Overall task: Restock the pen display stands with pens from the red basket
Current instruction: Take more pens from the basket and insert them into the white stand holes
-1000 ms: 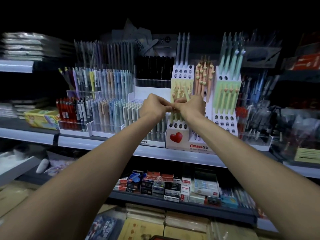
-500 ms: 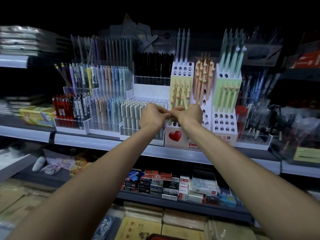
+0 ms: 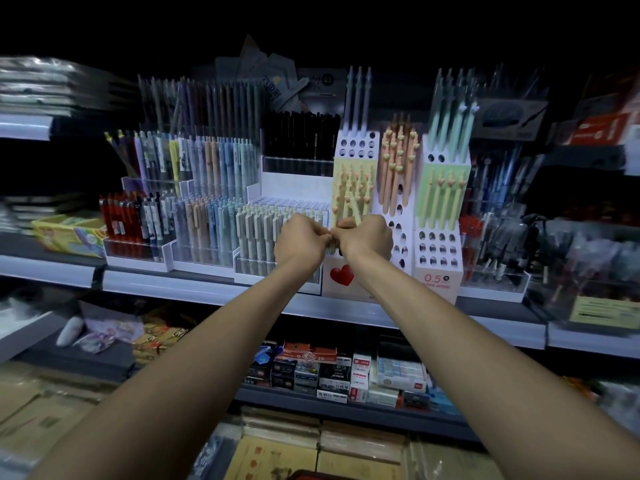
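My left hand (image 3: 300, 242) and my right hand (image 3: 367, 239) meet fingertip to fingertip in front of the white tiered pen stand (image 3: 362, 147) with a red heart on its base. Both pinch a pale yellow pen (image 3: 355, 209), which tilts up out of my right fingers over the stand's yellow row. That row holds several yellow pens; beside it are orange pens (image 3: 398, 168) and green pens (image 3: 445, 192). Many holes in the stand's lower tiers (image 3: 437, 247) are bare. A sliver of the red basket (image 3: 313, 475) shows at the bottom edge.
Clear acrylic racks of pastel pens (image 3: 214, 216) and red and black pens (image 3: 128, 220) stand to the left on the same shelf (image 3: 173, 285). Dark pen racks (image 3: 495, 244) sit to the right. Small boxes (image 3: 329, 375) fill the shelf below.
My hands stayed pinched together and sank a little toward the stand's yellow row. The view shifted slightly.
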`<state>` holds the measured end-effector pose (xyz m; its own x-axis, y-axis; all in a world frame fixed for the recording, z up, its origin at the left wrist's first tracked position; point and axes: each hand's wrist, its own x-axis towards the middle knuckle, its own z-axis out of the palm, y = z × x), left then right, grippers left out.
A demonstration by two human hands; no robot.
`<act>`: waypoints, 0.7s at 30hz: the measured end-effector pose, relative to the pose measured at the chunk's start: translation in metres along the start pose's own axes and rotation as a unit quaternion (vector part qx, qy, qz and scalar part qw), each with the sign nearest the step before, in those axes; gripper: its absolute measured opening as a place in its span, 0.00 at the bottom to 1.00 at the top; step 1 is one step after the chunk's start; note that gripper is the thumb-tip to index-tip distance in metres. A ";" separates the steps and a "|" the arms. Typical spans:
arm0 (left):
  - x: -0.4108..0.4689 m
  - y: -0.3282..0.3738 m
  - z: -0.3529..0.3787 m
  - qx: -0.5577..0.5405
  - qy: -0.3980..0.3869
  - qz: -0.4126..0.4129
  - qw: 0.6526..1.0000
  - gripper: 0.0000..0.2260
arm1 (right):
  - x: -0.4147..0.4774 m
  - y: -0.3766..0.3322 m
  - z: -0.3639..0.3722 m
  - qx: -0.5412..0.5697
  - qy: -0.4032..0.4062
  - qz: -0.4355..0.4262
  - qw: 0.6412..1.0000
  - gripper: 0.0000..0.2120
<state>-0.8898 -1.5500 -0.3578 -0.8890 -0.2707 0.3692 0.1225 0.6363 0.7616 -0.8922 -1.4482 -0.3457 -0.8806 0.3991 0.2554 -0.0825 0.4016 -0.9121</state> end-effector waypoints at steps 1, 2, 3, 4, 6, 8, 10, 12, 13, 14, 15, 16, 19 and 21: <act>0.000 0.002 -0.002 0.006 -0.010 -0.001 1.000 0.03 | -0.001 0.000 -0.002 0.003 -0.009 0.005 1.000 0.05; 0.000 0.004 -0.004 0.014 -0.017 -0.001 1.000 0.04 | 0.000 0.000 -0.005 0.008 -0.017 0.010 1.000 0.05; -0.001 0.006 -0.006 0.022 -0.016 0.000 1.000 0.04 | -0.001 0.001 -0.007 0.017 -0.026 0.019 0.999 0.06; -0.002 0.008 -0.008 0.028 -0.011 0.003 1.000 0.03 | -0.002 0.003 -0.010 0.024 -0.033 0.027 0.999 0.05; -0.007 0.010 -0.010 0.029 -0.006 0.007 1.000 0.04 | -0.005 0.005 -0.018 0.015 -0.043 0.033 0.998 0.06; -0.016 0.011 -0.012 0.028 -0.023 0.001 0.999 0.06 | -0.013 0.005 -0.031 -0.020 -0.073 0.044 0.996 0.08; -0.027 0.008 -0.014 0.027 -0.040 -0.005 0.999 0.11 | -0.026 0.004 -0.046 -0.038 -0.126 0.060 0.990 0.10; -0.037 0.003 -0.014 0.011 -0.058 -0.007 0.998 0.12 | -0.036 0.008 -0.056 -0.034 -0.171 0.064 0.983 0.15; -0.042 -0.001 -0.014 -0.012 -0.071 -0.007 0.997 0.11 | -0.039 0.012 -0.060 -0.027 -0.181 0.062 0.981 0.19; -0.049 -0.003 -0.013 -0.039 -0.087 -0.007 0.995 0.09 | -0.041 0.017 -0.062 -0.023 -0.182 0.059 0.981 0.23; -0.054 -0.006 -0.012 -0.060 -0.102 -0.011 0.993 0.09 | -0.041 0.022 -0.064 -0.022 -0.181 0.049 0.982 0.25; -0.060 -0.008 -0.012 -0.074 -0.115 -0.015 0.990 0.08 | -0.043 0.026 -0.065 -0.022 -0.177 0.030 0.984 0.23; -0.074 -0.011 -0.008 -0.089 -0.141 -0.018 0.986 0.07 | -0.050 0.038 -0.072 0.021 -0.149 -0.006 0.989 0.09; -0.078 -0.014 -0.004 -0.090 -0.146 -0.005 0.985 0.08 | -0.051 0.044 -0.075 0.073 -0.139 -0.001 0.988 0.06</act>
<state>-0.8202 -1.5404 -0.3950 -0.9763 -0.0396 0.2126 0.1664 0.4898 0.8558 -0.8161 -1.3892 -0.3752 -0.9728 0.1488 0.1775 -0.1324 0.2715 -0.9533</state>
